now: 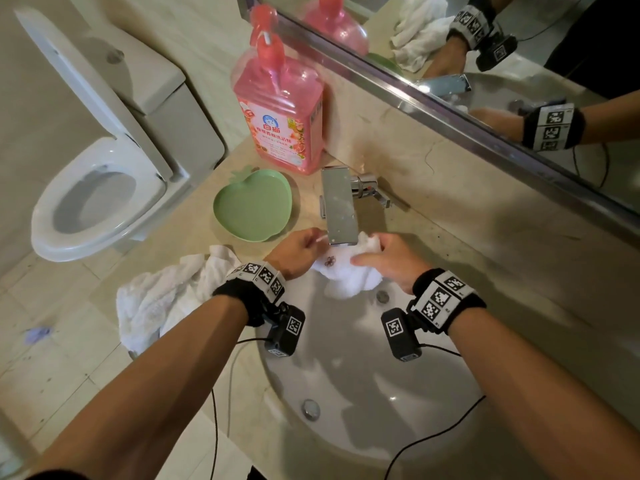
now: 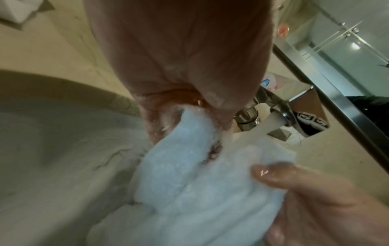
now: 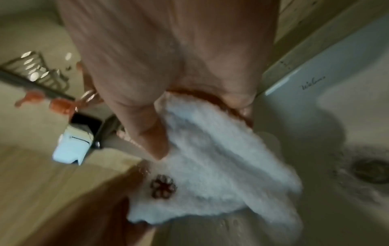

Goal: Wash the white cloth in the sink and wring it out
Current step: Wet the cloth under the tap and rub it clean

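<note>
A small white cloth [image 1: 349, 277] with a dark flower emblem [image 3: 163, 186] hangs bunched over the sink [image 1: 346, 382], right under the spout of the steel faucet [image 1: 337, 206]. My left hand [image 1: 306, 249] pinches its left edge, and the left wrist view shows the cloth [image 2: 200, 183] coming out from between thumb and fingers [image 2: 154, 133]. My right hand [image 1: 375, 256] grips the cloth's right side, with the thumb [image 3: 147, 133] pressed on the cloth [image 3: 214, 158]. Both hands look wet. I cannot tell for sure whether water is running.
A second white towel [image 1: 166, 296] lies crumpled on the counter, left of the sink. Behind it stand a green apple-shaped dish [image 1: 252, 206] and a pink detergent bottle [image 1: 280, 109]. The drain [image 3: 370, 169] is uncovered. A mirror [image 1: 485, 64] lines the back wall; a toilet [image 1: 97, 202] stands far left.
</note>
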